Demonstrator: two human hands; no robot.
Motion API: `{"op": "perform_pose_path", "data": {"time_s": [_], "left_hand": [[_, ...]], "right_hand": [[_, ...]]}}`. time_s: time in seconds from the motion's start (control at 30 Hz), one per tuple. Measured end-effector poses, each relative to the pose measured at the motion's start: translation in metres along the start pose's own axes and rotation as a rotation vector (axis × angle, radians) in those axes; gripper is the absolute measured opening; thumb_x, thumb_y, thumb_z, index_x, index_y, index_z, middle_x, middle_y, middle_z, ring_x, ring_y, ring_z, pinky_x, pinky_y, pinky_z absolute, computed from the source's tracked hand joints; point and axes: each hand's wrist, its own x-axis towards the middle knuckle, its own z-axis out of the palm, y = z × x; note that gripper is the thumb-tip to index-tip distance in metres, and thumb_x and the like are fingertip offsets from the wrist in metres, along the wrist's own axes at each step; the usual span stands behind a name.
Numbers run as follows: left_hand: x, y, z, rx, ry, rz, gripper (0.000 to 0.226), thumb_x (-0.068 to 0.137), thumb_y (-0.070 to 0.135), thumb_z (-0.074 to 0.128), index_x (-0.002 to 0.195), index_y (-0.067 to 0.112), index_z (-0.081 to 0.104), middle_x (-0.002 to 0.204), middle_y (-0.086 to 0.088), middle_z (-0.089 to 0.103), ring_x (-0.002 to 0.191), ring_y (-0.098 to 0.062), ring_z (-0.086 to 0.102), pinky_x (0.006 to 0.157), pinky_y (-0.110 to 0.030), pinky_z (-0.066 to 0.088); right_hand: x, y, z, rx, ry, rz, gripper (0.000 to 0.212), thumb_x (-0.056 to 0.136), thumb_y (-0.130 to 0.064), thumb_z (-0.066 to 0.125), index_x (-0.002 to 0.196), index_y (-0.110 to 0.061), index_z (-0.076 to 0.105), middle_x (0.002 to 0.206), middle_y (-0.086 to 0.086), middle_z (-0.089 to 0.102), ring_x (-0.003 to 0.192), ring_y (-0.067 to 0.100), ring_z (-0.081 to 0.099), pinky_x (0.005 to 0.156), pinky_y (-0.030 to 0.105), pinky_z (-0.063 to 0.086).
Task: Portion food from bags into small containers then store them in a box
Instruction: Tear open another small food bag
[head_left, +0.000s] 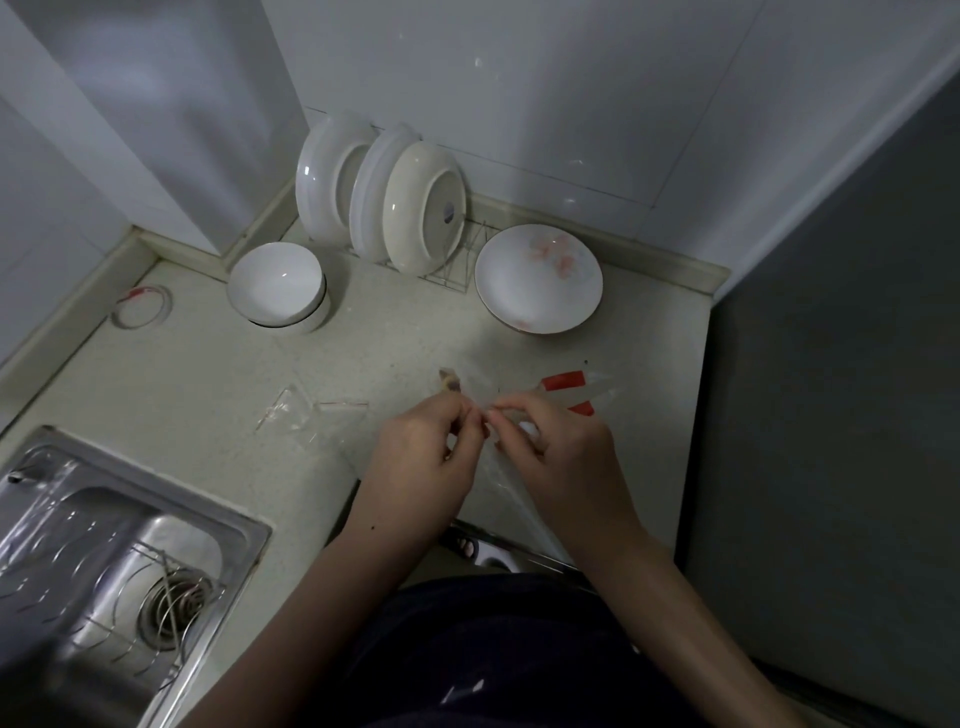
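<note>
Seen from the head camera, the left hand (421, 447) and the right hand (561, 457) meet fingertip to fingertip above the front part of the table (395, 332). Each pinches the upper edge of a clear bag (506, 483) between thumb and curled fingers. The bag hangs slack between the hands and trails back over the table's front edge, which runs under both wrists.

Just beyond the right hand's knuckles lie red-and-white packets (566, 383), touching the bag's far side. A small brownish item (449, 379) sits just beyond the left hand; what it is cannot be told. A second clear bag (291, 415) lies flat to the left, apart from the hands.

The steel sink (104, 545) cuts into the table at the front left, with its rim near the left forearm. A dark grey panel (831, 364) closes the table's right edge, near the right hand. Along the back wall stand stacked white bowls (278, 286), plates upright in a wire rack (379, 192) and a flowered plate (537, 278). A thin ring (140, 306) lies at the far left. Bare table spreads between the crockery and the hands, and leftward toward the sink.
</note>
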Motion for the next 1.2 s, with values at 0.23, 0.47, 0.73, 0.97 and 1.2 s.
{"op": "perform_pose_path", "data": {"time_s": [0.23, 0.47, 0.73, 0.97, 1.2], "left_hand": [[-0.0012, -0.0001, 0.0020, 0.016, 0.014, 0.036, 0.034, 0.097, 0.041, 0.049, 0.077, 0.020, 0.066, 0.069, 0.009, 0.062, 0.056, 0.000, 0.054, 0.052, -0.013, 0.038], [0.0010, -0.0023, 0.0021, 0.061, 0.058, 0.072, 0.029, 0.100, 0.021, 0.051, 0.072, 0.018, 0.060, 0.067, 0.009, 0.060, 0.061, -0.005, 0.055, 0.057, -0.019, 0.041], [0.0031, -0.0045, 0.0022, 0.100, 0.099, 0.126, 0.027, 0.100, 0.015, 0.051, 0.077, 0.011, 0.065, 0.070, 0.002, 0.062, 0.065, -0.010, 0.054, 0.059, -0.022, 0.038], [-0.0001, -0.0066, 0.0034, 0.130, 0.092, 0.138, 0.026, 0.098, 0.012, 0.053, 0.075, 0.011, 0.065, 0.068, 0.002, 0.061, 0.061, -0.010, 0.052, 0.060, -0.019, 0.038], [0.0004, -0.0054, 0.0015, 0.153, 0.068, 0.155, 0.026, 0.099, 0.015, 0.051, 0.076, 0.011, 0.064, 0.069, 0.001, 0.061, 0.062, -0.013, 0.055, 0.056, -0.026, 0.039]], "right_hand": [[-0.0008, 0.0038, 0.0005, 0.003, -0.006, -0.052, 0.015, 0.090, -0.015, 0.061, 0.087, -0.006, 0.072, 0.063, -0.006, 0.060, 0.055, 0.001, 0.051, 0.051, 0.011, 0.038], [-0.0007, 0.0006, 0.0042, 0.091, 0.070, 0.003, 0.015, 0.084, -0.012, 0.066, 0.070, -0.007, 0.065, 0.055, -0.006, 0.056, 0.052, 0.006, 0.048, 0.049, 0.003, 0.030], [0.0027, 0.0015, 0.0033, 0.248, 0.021, 0.122, 0.006, 0.085, -0.011, 0.068, 0.087, -0.013, 0.073, 0.065, -0.022, 0.062, 0.052, -0.003, 0.055, 0.053, 0.004, 0.036], [0.0006, 0.0037, 0.0057, 0.175, -0.055, 0.068, 0.025, 0.088, -0.026, 0.057, 0.078, -0.007, 0.069, 0.060, -0.002, 0.063, 0.053, 0.011, 0.055, 0.048, 0.020, 0.040], [0.0015, 0.0031, 0.0051, 0.194, -0.035, 0.111, 0.015, 0.087, -0.013, 0.065, 0.073, -0.008, 0.066, 0.059, 0.001, 0.063, 0.053, 0.014, 0.056, 0.047, 0.023, 0.041]]}}
